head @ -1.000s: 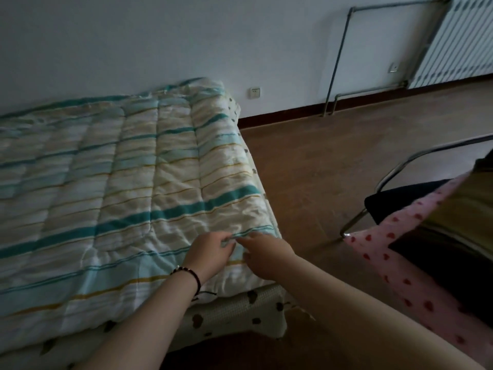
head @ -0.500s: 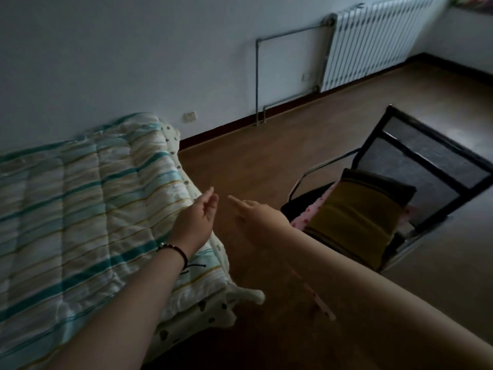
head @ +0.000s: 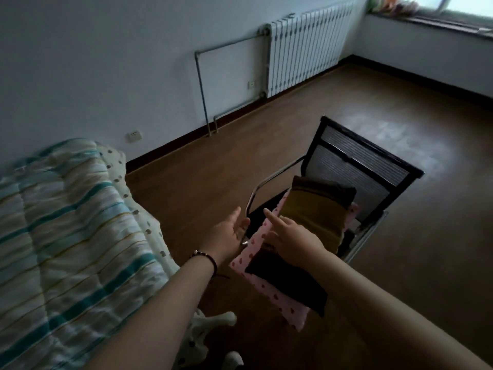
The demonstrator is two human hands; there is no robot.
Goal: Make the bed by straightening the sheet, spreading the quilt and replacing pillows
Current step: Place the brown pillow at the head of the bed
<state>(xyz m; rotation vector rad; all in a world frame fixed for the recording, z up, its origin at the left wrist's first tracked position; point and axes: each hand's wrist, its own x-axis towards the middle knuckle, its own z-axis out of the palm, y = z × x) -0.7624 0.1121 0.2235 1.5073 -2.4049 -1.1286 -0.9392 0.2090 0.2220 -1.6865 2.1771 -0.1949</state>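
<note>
The striped teal and cream quilt point(head: 66, 236) lies spread over the bed at the left, with a spotted sheet point(head: 157, 236) showing along its edge. On a black chair point(head: 357, 166) to the right sit a pink heart-patterned pillow point(head: 277, 297) and a mustard and brown pillow point(head: 312, 212) stacked on it. My left hand point(head: 226, 233) reaches out open, just left of the pink pillow's near end. My right hand point(head: 293, 233) hovers open over the pillows, fingers extended; whether it touches them I cannot tell.
Brown wooden floor point(head: 240, 145) stretches between the bed and the chair. A white radiator point(head: 301, 49) and pipes stand on the far wall. A window sill point(head: 437, 20) runs along the right wall.
Both hands let go of the quilt's edge and swung right from the bed toward the chair. The view turned right, and the pillows now lie under my hands.
</note>
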